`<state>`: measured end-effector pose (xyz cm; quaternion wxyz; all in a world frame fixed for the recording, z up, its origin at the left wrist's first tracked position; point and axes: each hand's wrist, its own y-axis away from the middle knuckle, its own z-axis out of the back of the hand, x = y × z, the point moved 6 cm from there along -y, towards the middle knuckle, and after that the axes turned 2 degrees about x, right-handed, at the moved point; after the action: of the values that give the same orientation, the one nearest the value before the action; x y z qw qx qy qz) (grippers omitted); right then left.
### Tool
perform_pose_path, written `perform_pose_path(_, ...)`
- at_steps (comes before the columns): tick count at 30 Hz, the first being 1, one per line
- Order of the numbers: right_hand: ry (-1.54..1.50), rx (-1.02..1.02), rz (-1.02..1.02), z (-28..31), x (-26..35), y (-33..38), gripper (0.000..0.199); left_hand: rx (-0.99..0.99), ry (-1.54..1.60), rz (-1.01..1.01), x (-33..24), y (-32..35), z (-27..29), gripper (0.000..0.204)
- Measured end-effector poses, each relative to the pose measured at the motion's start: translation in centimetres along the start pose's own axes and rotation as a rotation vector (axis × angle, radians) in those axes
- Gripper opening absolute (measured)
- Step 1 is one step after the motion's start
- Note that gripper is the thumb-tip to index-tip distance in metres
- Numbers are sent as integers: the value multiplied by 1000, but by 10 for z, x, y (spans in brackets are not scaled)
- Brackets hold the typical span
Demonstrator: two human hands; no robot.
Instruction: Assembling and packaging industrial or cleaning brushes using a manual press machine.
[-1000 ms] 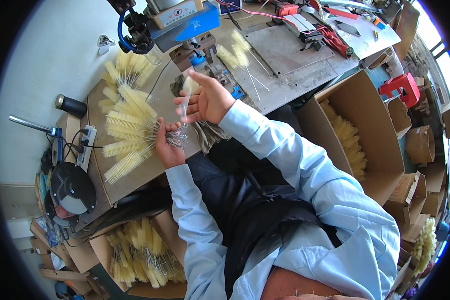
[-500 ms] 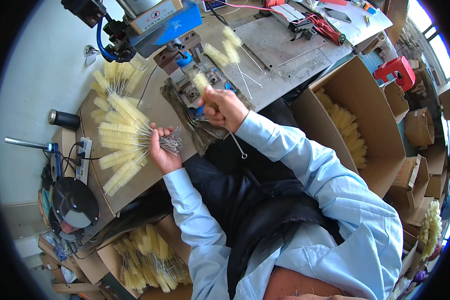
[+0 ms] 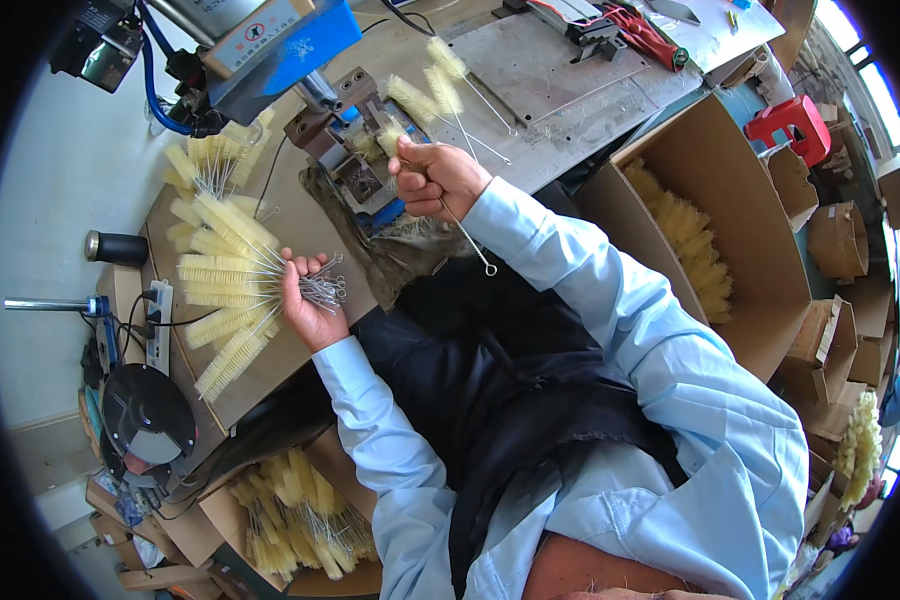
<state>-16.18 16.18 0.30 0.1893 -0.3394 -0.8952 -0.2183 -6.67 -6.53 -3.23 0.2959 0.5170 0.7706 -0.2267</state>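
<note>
Since we're looking down over somebody's chest, the nearest stuff is a light blue shirt [image 3: 715,420] and a dark apron [image 3: 570,440], lower middle of the frame. Just left of center we've got the left hand [image 3: 310,308], fingers wrapped around a whole bunch of brushes [image 3: 232,270] by their wire handles; the pale yellow bristle heads fan out to the left, and the looped wire ends poke out on the other side. Above center, the right hand [image 3: 443,180] has a narrow, closed grip on a single brush [image 3: 389,135]: bristle end up top, wire and loop sticking out toward the lower right. That bristle end sits right by a metal fixture [image 3: 355,178], though we honestly can't tell if they touch. A bit further out, we see another pile of brushes [image 3: 215,158] at upper left, and three loose brushes [image 3: 443,90] lying on the table [image 3: 538,165] in the upper middle. A blue press head [image 3: 290,62] looms at upper left. Down at lower left there's an open box [image 3: 232,530] stuffed with more brushes. Over on the right we spot a bigger cardboard box [image 3: 765,250], yellow bristles inside, and beyond it a red plastic container [image 3: 792,128].
</note>
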Motion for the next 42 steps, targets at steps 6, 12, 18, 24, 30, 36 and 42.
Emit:
perform_pose_path(6, 61, -11, -43, -2, 3, 1, 37, -9, -19, -31, -3, 1, 0, 32)
perform_pose_path(12, 610, -312, 222, 24, 49, 15, 46, -154, -82, -47, -8, 8, 0, 37)
perform_pose_path(18, 1651, -769, 1259, 3, 98, 42, 41, -106, -190, -6, -4, 15, -15, 35)
perform_pose_path(24, 1156, -143, 827, -81, 4, 32, 25, -14, -121, 82, 6, 59, -51, 34)
perform_pose_path(30, 1118, 30, 419, -91, -39, -2, 35, 99, -93, 212, 20, 89, -65, 32)
perform_pose_path(36, 895, 104, 554, -80, -44, -11, 37, -9, -250, 213, 24, 98, -66, 34)
perform_pose_path(42, 1055, -78, 575, -89, -40, 4, 34, 15, -154, 180, 32, 117, -64, 28)
